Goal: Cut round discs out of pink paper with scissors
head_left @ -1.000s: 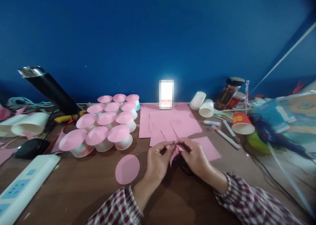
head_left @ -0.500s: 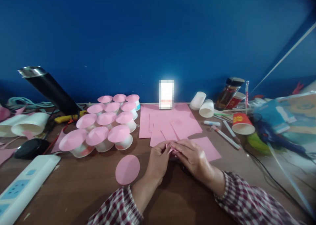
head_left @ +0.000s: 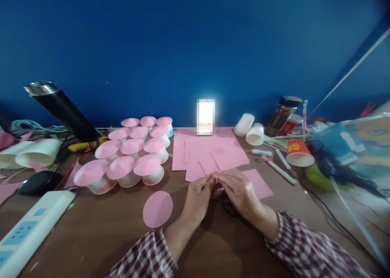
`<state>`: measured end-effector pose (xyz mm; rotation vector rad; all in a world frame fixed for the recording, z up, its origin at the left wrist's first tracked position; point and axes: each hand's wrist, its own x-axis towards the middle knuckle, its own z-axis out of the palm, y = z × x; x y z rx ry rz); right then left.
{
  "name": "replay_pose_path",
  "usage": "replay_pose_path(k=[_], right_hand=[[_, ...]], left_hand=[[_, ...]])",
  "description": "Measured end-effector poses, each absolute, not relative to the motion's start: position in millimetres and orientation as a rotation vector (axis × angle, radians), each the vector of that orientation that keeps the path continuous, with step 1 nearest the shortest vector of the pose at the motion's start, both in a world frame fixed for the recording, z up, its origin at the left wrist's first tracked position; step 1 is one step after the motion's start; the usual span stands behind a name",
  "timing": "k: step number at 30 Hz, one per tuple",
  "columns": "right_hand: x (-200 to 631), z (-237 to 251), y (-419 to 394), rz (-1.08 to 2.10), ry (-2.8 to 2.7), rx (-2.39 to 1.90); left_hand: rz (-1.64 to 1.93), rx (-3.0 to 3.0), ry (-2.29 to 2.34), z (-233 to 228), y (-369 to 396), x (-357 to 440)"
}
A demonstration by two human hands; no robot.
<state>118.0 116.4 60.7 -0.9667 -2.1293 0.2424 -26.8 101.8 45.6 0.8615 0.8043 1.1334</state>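
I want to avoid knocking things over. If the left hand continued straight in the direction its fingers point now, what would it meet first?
The left hand points up and slightly right, away from the person. It would probably first meet the loose pink paper sheets lying just beyond the fingertips, then the bright phone standing at the wall. Depth is hard to judge.

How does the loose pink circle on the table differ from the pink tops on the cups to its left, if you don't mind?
The pink circle lies flat and alone on the table; the pink tops are shallow cones, each sitting on an upturned white cup. The circle is a single piece; the tops are clustered in rows. Both are the same pink paper.
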Motion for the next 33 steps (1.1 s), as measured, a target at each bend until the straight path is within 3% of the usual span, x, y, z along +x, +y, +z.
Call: replay_pose_path(k=[6, 13, 19, 24, 33], right_hand=[[111, 67, 108, 0.320, -2.100, -0.949], [111, 64, 113, 0.582, -1.814, -0.958], [121, 64, 119, 0.497, -1.795, -1.111], [146, 78, 135, 0.399, -1.500, -1.225], [174, 90, 162, 0.764, -1.020, -1.053]], left_hand=[[1.263, 0.641, 0.909, 45, 106, -29], [1.088, 0.599, 0.717, 49, 102, -29], [0.950, 0.749, 0.615, 57, 96, -28], [1.045, 1.280, 0.841, 57, 90, -27], [1.163, 1.391, 1.031, 52, 91, -28]])
